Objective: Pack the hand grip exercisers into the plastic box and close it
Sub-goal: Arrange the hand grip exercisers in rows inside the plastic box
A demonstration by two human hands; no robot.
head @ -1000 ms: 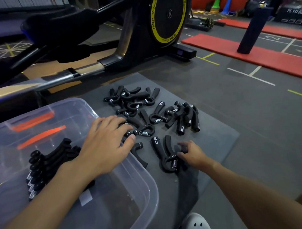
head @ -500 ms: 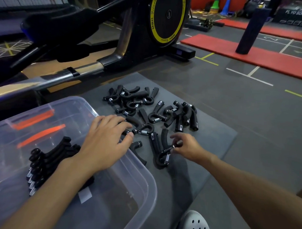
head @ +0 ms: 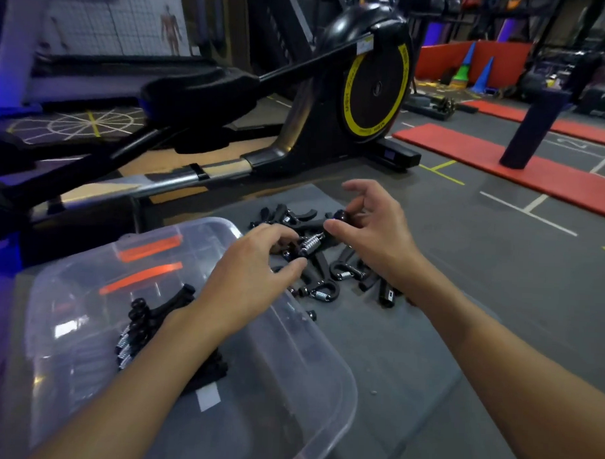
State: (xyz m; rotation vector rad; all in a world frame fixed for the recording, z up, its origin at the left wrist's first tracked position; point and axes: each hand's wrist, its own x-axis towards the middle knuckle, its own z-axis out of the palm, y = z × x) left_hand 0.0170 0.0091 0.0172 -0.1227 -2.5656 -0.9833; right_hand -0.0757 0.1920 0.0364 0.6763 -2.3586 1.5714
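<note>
Hand grip exercisers (head: 321, 291) lie loose on the grey mat (head: 393, 335) at 1 o'clock from the clear plastic box (head: 281, 393), and a packed row (head: 136, 330) sits along its 9 o'clock side, so packing looks partway done. 1 raised exerciser (head: 311, 244) is held between both hands: the right hand (head: 372, 238) pinches its knob end with thumb and forefinger, other fingers spread. The left hand (head: 255, 272) curls round the spring end, and the next move calls for carrying it toward 7 o'clock, over the rim, beside that row. Its handles are hidden by the hands, several loose ones are covered, and no lid shows.
</note>
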